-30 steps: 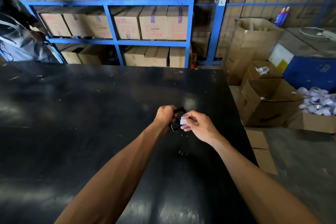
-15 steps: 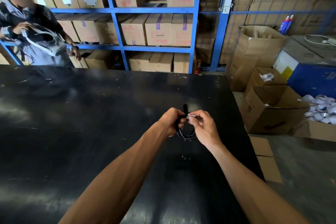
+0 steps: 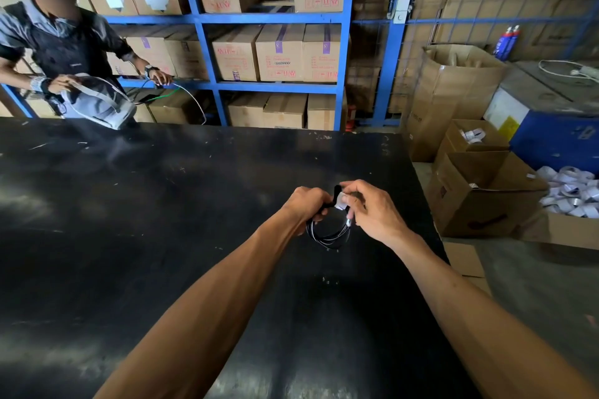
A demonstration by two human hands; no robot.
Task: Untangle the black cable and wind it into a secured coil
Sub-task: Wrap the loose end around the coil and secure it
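1. One black bench [image 3: 136, 236] fills the lower and middle frame; its top is scuffed and glossy.
2. One blue shelving rack [image 3: 201, 19] stands across the upper left and centre, loaded with brown cartons on three visible levels; the middle level shows about five cartons side by side.
3. One other person [image 3: 61, 52] stands at the upper left behind the bench, holding a grey bag.
4. At the right of the frame, open cardboard boxes [image 3: 479, 191] sit on the floor, four that I can count, next to one heap of white rolled pieces [image 3: 573, 191].
5. Two bare forearms reach in from the bottom edge and meet just right of centre.
6. The left hand [image 3: 306, 204] is closed in a fist around the top of the cable.
7. The right hand [image 3: 372, 207] pinches a small white tag [image 3: 340, 199] at the same spot, fingers curled narrow.
8. One black cable [image 3: 327, 233], wound in several loops, hangs between and below the two hands, above the bench near its right edge.
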